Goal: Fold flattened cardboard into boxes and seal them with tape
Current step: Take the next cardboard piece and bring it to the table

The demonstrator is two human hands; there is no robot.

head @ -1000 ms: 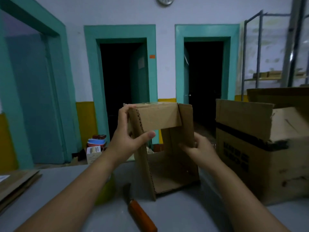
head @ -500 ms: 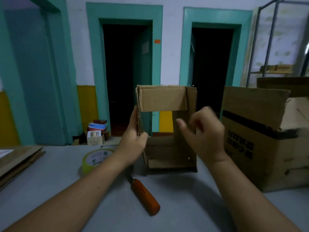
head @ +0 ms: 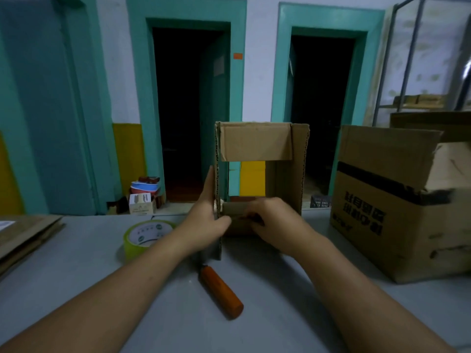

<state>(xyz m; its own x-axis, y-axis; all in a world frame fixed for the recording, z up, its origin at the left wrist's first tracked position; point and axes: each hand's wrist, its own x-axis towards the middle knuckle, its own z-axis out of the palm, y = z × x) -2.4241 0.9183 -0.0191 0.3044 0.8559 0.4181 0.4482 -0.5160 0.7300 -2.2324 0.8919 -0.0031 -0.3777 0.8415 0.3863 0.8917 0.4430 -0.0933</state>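
Gripping the left wall of the small box (head: pixel 255 145), the left hand (head: pixel 206 221) sits at centre frame: fingers flat up the outside of the wall, thumb hooked round the front edge onto the lower flap. The right hand (head: pixel 276 220) is just right of it, touching the same lower flap with bent fingers. It is blurred, so I cannot tell whether it pinches or only presses.

The small box stands upright on the counter (head: pixel 293 309), open side toward the camera. Its top flap is folded down across the opening, and the far end is open, with a yellow wall showing through.

A tape roll (head: pixel 145 236), yellow-green, lies flat on the counter just left of the left wrist. A knife (head: pixel 221 293) with an orange handle lies below the box, its blade end hidden under the left wrist.

A large box (head: pixel 377 200) with black print stands at right frame, apart from the small box, with torn flaps on top. Flat cardboard (head: pixel 25 236) is stacked at the left edge. Two dark doorways with teal frames are at upper centre.
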